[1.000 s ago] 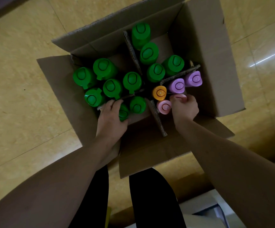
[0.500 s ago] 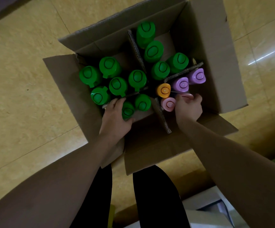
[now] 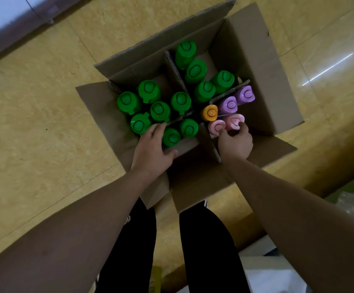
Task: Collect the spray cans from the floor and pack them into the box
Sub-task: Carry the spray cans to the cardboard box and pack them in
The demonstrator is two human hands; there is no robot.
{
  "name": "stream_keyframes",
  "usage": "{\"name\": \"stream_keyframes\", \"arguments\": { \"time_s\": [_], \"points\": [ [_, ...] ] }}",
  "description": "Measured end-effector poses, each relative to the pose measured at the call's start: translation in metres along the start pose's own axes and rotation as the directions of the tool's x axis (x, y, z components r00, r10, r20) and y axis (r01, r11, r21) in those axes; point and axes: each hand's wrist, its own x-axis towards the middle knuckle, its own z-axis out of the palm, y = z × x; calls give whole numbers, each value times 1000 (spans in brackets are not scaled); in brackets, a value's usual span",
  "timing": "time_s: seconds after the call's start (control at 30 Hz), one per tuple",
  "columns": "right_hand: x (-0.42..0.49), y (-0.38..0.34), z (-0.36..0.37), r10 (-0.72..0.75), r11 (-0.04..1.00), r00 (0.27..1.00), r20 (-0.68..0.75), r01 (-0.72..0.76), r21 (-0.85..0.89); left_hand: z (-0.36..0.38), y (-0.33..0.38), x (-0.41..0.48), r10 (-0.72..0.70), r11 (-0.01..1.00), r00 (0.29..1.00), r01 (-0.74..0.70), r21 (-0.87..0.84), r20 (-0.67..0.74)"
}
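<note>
- Seven green cans (image 3: 160, 111) stand upright in the two left compartments of the box (image 3: 96, 104), which stands open on the yellow floor (image 3: 34, 134): five in the far one, two in the near one.
- The left hand (image 3: 151, 150) lies at the near left compartment, spread: the fingers are almost straight just beside the nearest green can (image 3: 171, 137), the thumb is apart at its near side.
- A cardboard divider (image 3: 175, 68) crosses the middle of the box.
- Four more of the green cans stand in the far right compartment.
- In the near right compartment stand one orange can (image 3: 210, 112), two purple cans (image 3: 228, 104) and two pink cans (image 3: 216, 127).
- The right hand (image 3: 236, 143) has curled fingers, with the tips at the near edge of the pink caps; whether it grips one, I cannot tell.
</note>
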Motion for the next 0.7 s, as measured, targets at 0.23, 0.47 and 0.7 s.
{"name": "stream_keyframes", "arguments": {
  "time_s": [0.23, 0.47, 0.7],
  "points": [
    [-71, -37, -18, -149, 986, 984, 93, 155, -56, -69, 12, -21, 82, 993, 997, -81, 89, -6],
    [-145, -135, -101, -330, 879, 906, 266, 398, -264, -191, 69, -53, 103, 971, 991, -119, 208, 83],
    [-208, -327, -252, -628, 658, 751, 204, 652, -377, -405, 196, -99, 326, 912, 931, -264, 314, -163]
  ]
}}
